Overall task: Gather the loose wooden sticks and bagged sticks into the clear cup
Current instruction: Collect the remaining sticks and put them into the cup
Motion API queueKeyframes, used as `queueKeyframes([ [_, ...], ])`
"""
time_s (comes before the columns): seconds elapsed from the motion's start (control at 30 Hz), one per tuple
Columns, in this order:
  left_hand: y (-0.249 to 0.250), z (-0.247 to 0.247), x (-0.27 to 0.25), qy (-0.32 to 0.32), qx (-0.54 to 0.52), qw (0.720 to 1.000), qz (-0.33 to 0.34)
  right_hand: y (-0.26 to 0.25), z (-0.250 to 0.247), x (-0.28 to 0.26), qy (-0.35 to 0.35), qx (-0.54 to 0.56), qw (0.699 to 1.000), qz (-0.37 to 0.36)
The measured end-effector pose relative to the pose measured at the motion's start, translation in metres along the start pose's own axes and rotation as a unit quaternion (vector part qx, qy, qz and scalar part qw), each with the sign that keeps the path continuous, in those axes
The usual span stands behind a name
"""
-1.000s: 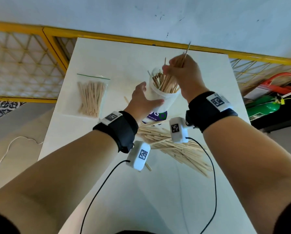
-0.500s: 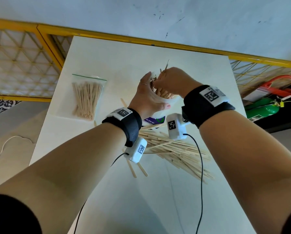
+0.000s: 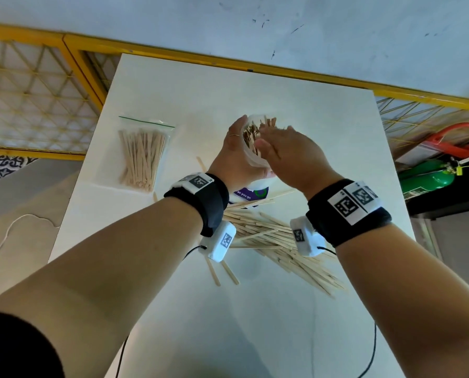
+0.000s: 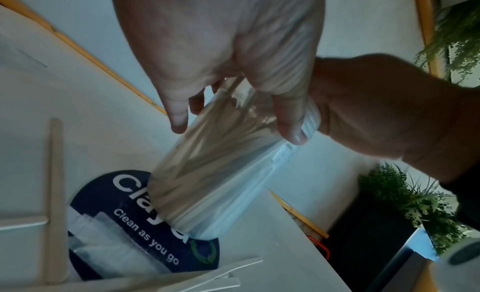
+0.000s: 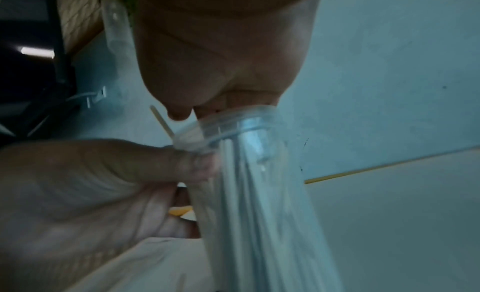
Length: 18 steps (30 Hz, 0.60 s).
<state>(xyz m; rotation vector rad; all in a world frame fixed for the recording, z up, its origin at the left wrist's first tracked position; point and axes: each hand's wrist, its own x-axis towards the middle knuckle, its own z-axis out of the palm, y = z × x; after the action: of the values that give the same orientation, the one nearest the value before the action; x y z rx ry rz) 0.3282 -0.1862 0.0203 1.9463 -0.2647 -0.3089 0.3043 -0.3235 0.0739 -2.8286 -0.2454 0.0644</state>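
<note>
The clear cup [image 3: 256,163] stands at the table's middle, tilted, packed with wooden sticks [image 3: 251,133]. My left hand [image 3: 234,148] grips it near the rim, thumb and fingers curled round its wall [image 4: 221,173]. Over the cup's mouth lies my right hand [image 3: 282,145], fingers straight, touching the stick tops; the rim [image 5: 233,121] meets its fingers. A pile of loose sticks [image 3: 277,241] lies under my wrists. Far left, the bagged sticks [image 3: 142,156] lie flat in a zip bag.
A dark blue packet [image 3: 251,193] printed "Clean as you go" lies under the cup's foot. Two stray sticks [image 3: 222,272] lie near the left wrist camera. A yellow railing [image 3: 228,61] runs behind the table. A green cylinder [image 3: 429,178] lies off the right edge.
My right hand came down from above the cup, where it held a bunch of sticks, and now lies flat over the mouth. The left hand slid up the cup toward the rim.
</note>
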Motion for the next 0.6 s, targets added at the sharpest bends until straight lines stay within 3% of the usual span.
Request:
queueKeyframes([
  [0.07,0.001,-0.001,-0.001,0.001,-0.005,1.000,-0.004,-0.006,0.000,-0.001,0.066,0.035,0.997,-0.027],
  [0.2,0.000,0.000,-0.003,-0.012,0.014,1.000,0.023,-0.013,0.011,-0.006,-0.031,-0.058,0.996,-0.061],
  [0.27,0.002,0.001,-0.004,-0.006,0.007,1.000,0.011,-0.015,0.011,-0.008,0.017,-0.012,0.999,-0.036],
  [0.33,0.004,0.001,-0.004,-0.001,0.005,1.000,0.010,-0.020,0.007,-0.008,0.107,0.039,0.993,-0.015],
  [0.4,0.002,0.000,-0.001,0.008,-0.002,1.000,0.004,-0.022,0.003,0.000,0.131,0.058,0.989,0.042],
  [0.5,-0.003,-0.001,0.004,0.012,0.004,1.000,-0.007,-0.023,-0.002,0.023,0.065,0.088,0.977,0.185],
  [0.6,-0.005,-0.001,0.008,0.018,0.010,1.000,-0.018,-0.025,-0.007,0.045,0.009,0.122,0.959,0.255],
])
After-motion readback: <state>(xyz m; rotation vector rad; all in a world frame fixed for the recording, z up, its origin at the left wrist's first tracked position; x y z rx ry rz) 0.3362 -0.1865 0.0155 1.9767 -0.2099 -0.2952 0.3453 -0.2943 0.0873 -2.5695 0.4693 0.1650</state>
